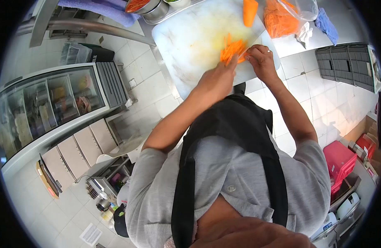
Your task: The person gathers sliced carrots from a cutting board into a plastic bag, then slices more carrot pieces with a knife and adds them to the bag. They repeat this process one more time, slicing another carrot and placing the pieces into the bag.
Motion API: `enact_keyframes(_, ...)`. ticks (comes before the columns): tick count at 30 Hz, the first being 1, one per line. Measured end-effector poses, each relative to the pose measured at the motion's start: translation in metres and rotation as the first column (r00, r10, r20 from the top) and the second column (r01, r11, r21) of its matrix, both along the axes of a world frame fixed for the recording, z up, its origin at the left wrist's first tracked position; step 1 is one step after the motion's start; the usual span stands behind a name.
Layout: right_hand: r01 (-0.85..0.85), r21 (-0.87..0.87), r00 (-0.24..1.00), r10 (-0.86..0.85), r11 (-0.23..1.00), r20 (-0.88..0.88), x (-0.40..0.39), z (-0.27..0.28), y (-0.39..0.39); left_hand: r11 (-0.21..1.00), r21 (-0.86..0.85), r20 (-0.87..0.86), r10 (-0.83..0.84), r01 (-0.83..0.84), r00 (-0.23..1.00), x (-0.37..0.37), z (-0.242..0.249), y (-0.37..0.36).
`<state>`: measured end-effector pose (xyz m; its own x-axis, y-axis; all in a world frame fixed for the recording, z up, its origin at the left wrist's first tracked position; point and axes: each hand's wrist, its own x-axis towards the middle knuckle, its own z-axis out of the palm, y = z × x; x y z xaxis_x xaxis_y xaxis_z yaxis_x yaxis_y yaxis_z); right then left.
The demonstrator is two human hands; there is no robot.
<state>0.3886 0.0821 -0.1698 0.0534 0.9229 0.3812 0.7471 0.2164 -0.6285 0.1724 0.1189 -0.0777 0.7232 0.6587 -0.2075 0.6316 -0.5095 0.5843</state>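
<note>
A small heap of orange carrot strips (231,50) lies near the right part of the white cutting board (178,41). My left hand (217,80) is closed at the heap's near side, its index finger stretched forward. It appears to grip a knife; the handle is hidden and only a thin pale edge shows between my hands. At the right end of the strips, my right hand (262,62) has its fingers pinched together on the carrot, wearing a ring. A thick peeled carrot piece (250,12) rests at the board's far edge.
Beyond the board's right edge are a clear bag of shredded carrot (279,20), a white cloth (305,34) and a blue cloth (326,27). Metal bowls (155,11) stand at far left. A grey crate (343,66) sits right, a glass-topped fridge (50,99) left.
</note>
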Motion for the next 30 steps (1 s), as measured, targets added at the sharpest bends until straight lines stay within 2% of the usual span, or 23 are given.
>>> enact_keyframes(2, 0.012, 0.003, 1.0, -0.012, 1.0, 0.022, -0.004, 0.001, 0.0, 0.988, -0.149, -0.272, -0.015, -0.026, 0.962, -0.005, 0.04, -0.011)
enact_keyframes(3, 0.029, -0.019, 0.999, -0.028, 0.999, 0.046, -0.005, 0.005, -0.002, 0.987, -0.155, -0.278, -0.015, -0.03, 0.96, -0.004, 0.019, -0.01)
enact_keyframes(5, 0.039, -0.032, 0.996, -0.037, 0.999, 0.078, -0.005, 0.006, -0.001, 0.999, -0.02, 0.068, 0.038, -0.037, 0.997, 0.006, -0.038, -0.002)
enact_keyframes(6, 0.032, -0.032, 0.998, -0.03, 0.999, 0.053, -0.004, 0.003, -0.001, 0.999, -0.015, 0.073, 0.038, -0.037, 0.997, 0.006, -0.03, -0.001)
enact_keyframes(10, 0.028, -0.005, 0.999, -0.028, 1.0, 0.023, 0.001, -0.005, 0.0, 0.997, -0.056, -0.081, 0.041, -0.046, 0.996, -0.001, 0.015, -0.012)
enact_keyframes(11, 0.029, -0.009, 0.999, -0.028, 1.0, 0.017, 0.0, -0.007, -0.001, 0.994, -0.088, -0.127, 0.046, -0.057, 0.991, -0.003, 0.018, -0.016)
enact_keyframes(12, 0.037, -0.017, 0.999, -0.037, 0.999, 0.018, -0.001, -0.003, -0.001, 0.994, -0.095, -0.132, 0.048, -0.061, 0.99, -0.001, 0.0, -0.015)
enact_keyframes(14, 0.043, -0.014, 0.999, -0.043, 0.999, 0.025, 0.001, 0.0, 0.001, 0.997, -0.039, 0.137, 0.07, -0.065, 0.988, 0.008, -0.046, -0.002)
enact_keyframes(15, 0.023, -0.019, 1.0, -0.023, 1.0, 0.013, 0.003, -0.001, 0.002, 0.998, -0.034, 0.143, 0.065, -0.061, 0.988, 0.009, -0.032, -0.002)
enact_keyframes(17, -0.008, -0.033, 1.0, 0.008, 0.999, -0.002, 0.007, -0.004, 0.001, 0.992, -0.11, -0.105, 0.05, -0.062, 0.993, 0.006, 0.009, -0.008)
enact_keyframes(18, -0.019, 0.0, 1.0, 0.019, 1.0, -0.008, 0.008, -0.007, 0.003, 0.992, -0.106, -0.109, 0.05, -0.062, 0.993, 0.006, 0.006, -0.007)
enact_keyframes(20, -0.033, 0.019, 0.999, 0.034, 0.999, -0.024, 0.006, -0.012, -0.001, 0.997, -0.033, 0.013, 0.065, -0.064, 0.998, 0.004, -0.009, -0.016)
enact_keyframes(21, -0.015, 0.025, 0.998, 0.017, 1.0, -0.056, 0.004, -0.01, -0.001, 0.997, -0.036, 0.011, 0.069, -0.069, 0.998, 0.004, -0.021, -0.016)
enact_keyframes(23, 0.009, 0.042, 0.997, -0.006, 0.999, -0.077, 0.005, -0.005, 0.003, 0.996, -0.074, 0.112, 0.053, -0.045, 0.992, 0.013, -0.041, 0.001)
enact_keyframes(24, 0.008, 0.043, 0.996, -0.004, 0.999, -0.088, 0.004, -0.003, 0.001, 0.996, -0.076, 0.118, 0.053, -0.044, 0.992, 0.013, -0.029, -0.003)
enact_keyframes(26, 0.004, 0.048, 0.994, 0.002, 0.999, -0.106, 0.005, -0.002, 0.003, 0.995, -0.087, -0.093, 0.04, -0.049, 0.995, 0.005, 0.011, -0.011)
enact_keyframes(27, -0.002, 0.056, 0.997, 0.007, 0.998, -0.082, 0.006, -0.002, 0.003, 0.995, -0.087, -0.1, 0.041, -0.05, 0.994, 0.007, 0.003, -0.01)
enact_keyframes(29, -0.016, 0.053, 0.998, 0.019, 0.998, -0.06, 0.004, -0.006, -0.003, 0.993, -0.09, 0.021, 0.074, -0.072, 0.997, 0.014, -0.031, -0.01)
enact_keyframes(30, -0.018, 0.034, 0.997, 0.02, 0.999, -0.069, 0.005, -0.008, -0.002, 0.994, -0.088, 0.124, 0.082, -0.071, 0.989, 0.018, -0.026, -0.004)
